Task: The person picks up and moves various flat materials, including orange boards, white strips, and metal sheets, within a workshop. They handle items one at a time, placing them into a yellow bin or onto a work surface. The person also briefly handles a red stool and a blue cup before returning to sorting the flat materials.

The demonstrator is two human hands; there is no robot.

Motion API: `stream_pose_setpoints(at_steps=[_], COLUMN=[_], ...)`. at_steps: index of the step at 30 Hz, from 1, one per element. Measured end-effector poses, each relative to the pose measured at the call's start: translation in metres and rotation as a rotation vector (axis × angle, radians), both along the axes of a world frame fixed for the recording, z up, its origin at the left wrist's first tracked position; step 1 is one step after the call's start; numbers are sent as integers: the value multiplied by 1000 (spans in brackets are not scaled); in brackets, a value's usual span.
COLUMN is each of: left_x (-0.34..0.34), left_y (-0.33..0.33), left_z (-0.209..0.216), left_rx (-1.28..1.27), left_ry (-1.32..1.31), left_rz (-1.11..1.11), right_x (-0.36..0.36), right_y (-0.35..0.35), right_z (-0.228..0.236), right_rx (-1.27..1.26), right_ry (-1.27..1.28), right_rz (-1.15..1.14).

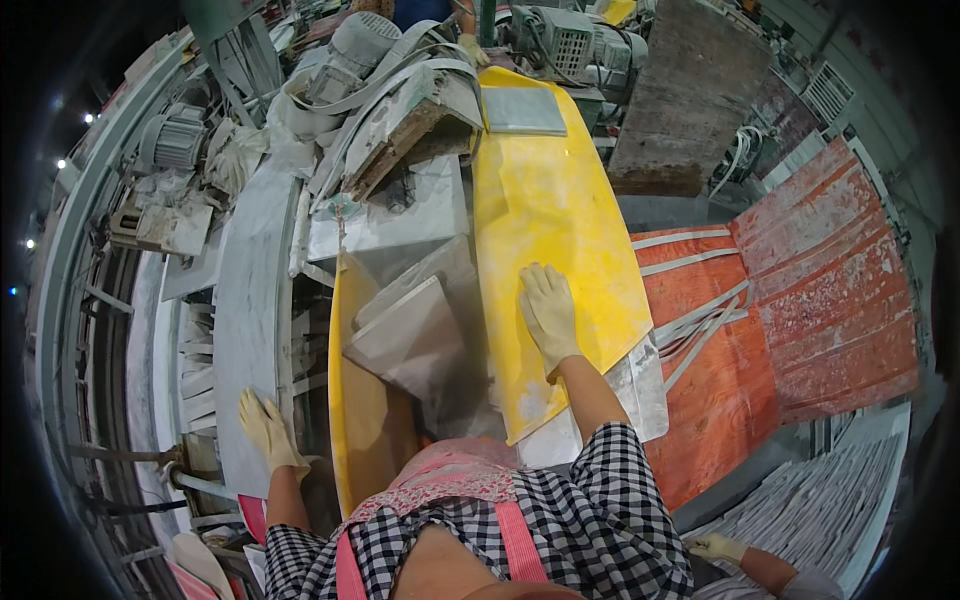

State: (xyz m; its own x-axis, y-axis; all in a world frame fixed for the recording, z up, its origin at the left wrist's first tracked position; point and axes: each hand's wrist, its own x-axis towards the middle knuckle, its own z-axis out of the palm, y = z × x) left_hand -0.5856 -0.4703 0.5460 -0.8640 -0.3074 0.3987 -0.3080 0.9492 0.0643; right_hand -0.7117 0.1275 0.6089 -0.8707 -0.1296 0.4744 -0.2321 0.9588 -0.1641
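My left hand, in a pale glove, lies with fingers stretched out on the lower part of a long grey board-like surface. My right hand, gloved alike, rests flat on a yellow sheet that covers a bench, with nothing in its grasp. A grey flat tile sits at the far end of that sheet. Between my two arms is a bin-like gap with a yellow side. Greyish plates lean inside it.
Dusty motors and a box-like cover stand at the far side. To the right are an orange sheet and a tilted red panel. A co-worker's gloved hand is by stacked thin strips; another person's glove shows far ahead.
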Motion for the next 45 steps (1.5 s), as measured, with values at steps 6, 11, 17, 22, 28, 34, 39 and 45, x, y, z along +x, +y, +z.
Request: stream_pose_setpoints(at_steps=[6, 11, 17, 22, 28, 34, 39, 45], left_x=[0, 1, 0, 1, 0, 0, 1, 2], left_y=[2, 1, -5, -8, -9, -9, -9, -2], left_z=[2, 0, -6, -8, -10, -10, -8, -2], left_rx=[16, -20, -38, -34, -14, 6, -13, -8], left_ry=[2, -12, 20, -25, -38, -87, -53, -50], left_rz=[-6, 5, -20, 9, 26, 45, 10, 11], right_x=[1, -3, 0, -2, 0, -1, -1, 0], right_y=[-4, -5, -3, -4, -4, -3, 0, 3], right_z=[9, 8, 5, 7, 8, 2, 2, 4], right_rx=[37, 5, 14, 63, -54, -46, 27, -41], right_ry=[77, 44, 56, -45, 56, -8, -14, -47], right_rz=[-10, -3, -13, -36, 20, -17, -5, -1])
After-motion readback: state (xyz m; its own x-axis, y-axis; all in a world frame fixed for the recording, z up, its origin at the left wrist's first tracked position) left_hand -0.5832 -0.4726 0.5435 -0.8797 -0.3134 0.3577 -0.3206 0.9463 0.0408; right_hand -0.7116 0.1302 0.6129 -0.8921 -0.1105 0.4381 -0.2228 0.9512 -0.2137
